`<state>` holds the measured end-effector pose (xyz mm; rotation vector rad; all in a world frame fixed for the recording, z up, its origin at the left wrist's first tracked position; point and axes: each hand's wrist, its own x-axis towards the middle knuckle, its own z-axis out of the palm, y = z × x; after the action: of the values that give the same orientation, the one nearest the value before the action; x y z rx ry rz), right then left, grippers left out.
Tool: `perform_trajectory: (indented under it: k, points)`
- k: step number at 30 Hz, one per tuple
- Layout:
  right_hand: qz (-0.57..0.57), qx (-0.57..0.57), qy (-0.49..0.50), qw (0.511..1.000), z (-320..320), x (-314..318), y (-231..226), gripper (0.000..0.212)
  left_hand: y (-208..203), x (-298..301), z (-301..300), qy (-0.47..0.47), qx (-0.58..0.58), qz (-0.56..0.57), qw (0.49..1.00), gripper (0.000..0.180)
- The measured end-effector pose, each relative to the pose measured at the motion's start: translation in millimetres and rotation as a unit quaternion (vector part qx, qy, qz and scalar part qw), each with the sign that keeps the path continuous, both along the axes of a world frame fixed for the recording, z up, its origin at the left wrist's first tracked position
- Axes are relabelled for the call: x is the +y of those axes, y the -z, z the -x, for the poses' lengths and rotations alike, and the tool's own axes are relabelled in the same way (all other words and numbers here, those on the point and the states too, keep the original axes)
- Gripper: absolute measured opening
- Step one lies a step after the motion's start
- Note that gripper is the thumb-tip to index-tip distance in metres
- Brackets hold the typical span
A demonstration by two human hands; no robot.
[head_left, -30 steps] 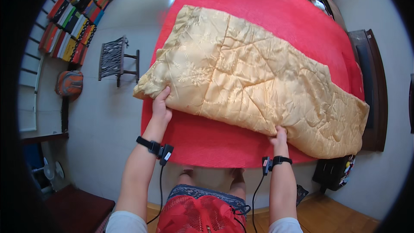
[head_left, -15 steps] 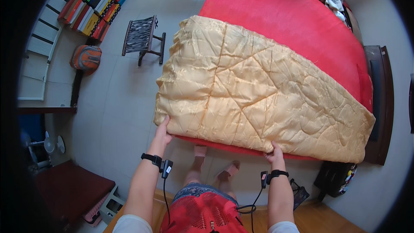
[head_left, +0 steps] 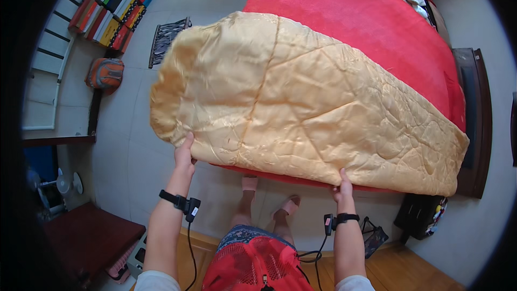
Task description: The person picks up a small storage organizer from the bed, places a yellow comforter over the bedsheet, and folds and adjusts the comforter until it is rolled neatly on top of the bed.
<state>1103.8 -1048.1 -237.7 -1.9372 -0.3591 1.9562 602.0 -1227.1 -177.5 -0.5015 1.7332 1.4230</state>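
A golden, shiny quilt (head_left: 301,91) lies folded across the near part of a bed with a red cover (head_left: 350,27). My left hand (head_left: 184,153) is closed on the quilt's near edge toward its left end, thumb on top and fingers hidden underneath. My right hand (head_left: 342,186) grips the same near edge farther right, also with the thumb above. The quilt's left end puffs up and bulges out past the bed over the floor. Its right end rests by the dark headboard.
A woven-top folding stool (head_left: 168,42) stands left of the bed, partly covered by the quilt. An orange-grey backpack (head_left: 105,73) and stacked boxes (head_left: 116,2) are at the far left. A brown padded seat (head_left: 89,240) is near left. A black bag (head_left: 375,238) lies near right.
My left hand has moved left and slightly away, drawing the quilt's left end outward so it billows over the stool. My right hand has shifted slightly away, still gripping the edge.
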Motion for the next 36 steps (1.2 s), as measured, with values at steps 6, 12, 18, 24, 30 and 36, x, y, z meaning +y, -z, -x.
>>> perform_trajectory:
  k: [6, 12, 18, 24, 30, 36]
  points:
    - [0.057, -0.018, -0.007, 0.998, 18.5, -9.6, -6.2, 0.048, 59.5, -28.0, -14.9, -0.091, -0.131, 0.035, 0.987, 0.054]
    - [-0.026, 0.086, 0.175, 0.98, -2.6, -4.1, -2.6, 0.043, 73.4, -50.5, -43.9, -0.028, -0.149, -0.114, 0.982, 0.051]
    - [-0.039, 0.042, 0.217, 0.974, 7.1, 4.5, -4.9, 0.037, 20.1, -4.5, -25.3, -0.057, 0.014, -0.129, 0.99, 0.045]
    - [-0.024, 0.069, 0.179, 0.981, 2.9, 0.0, -14.9, 0.034, 14.5, -21.2, -8.9, -0.063, 0.06, -0.088, 0.992, 0.043]
    - [0.154, -0.063, -0.143, 0.976, -9.2, 17.9, -13.2, 0.031, 61.6, -34.8, 3.4, -0.015, 0.062, 0.166, 0.984, 0.044]
    - [0.091, -0.134, -0.152, 0.975, -54.7, 34.9, -33.8, 0.032, 51.3, 32.4, -16.6, 0.154, 0.508, 0.435, 0.728, 0.048]
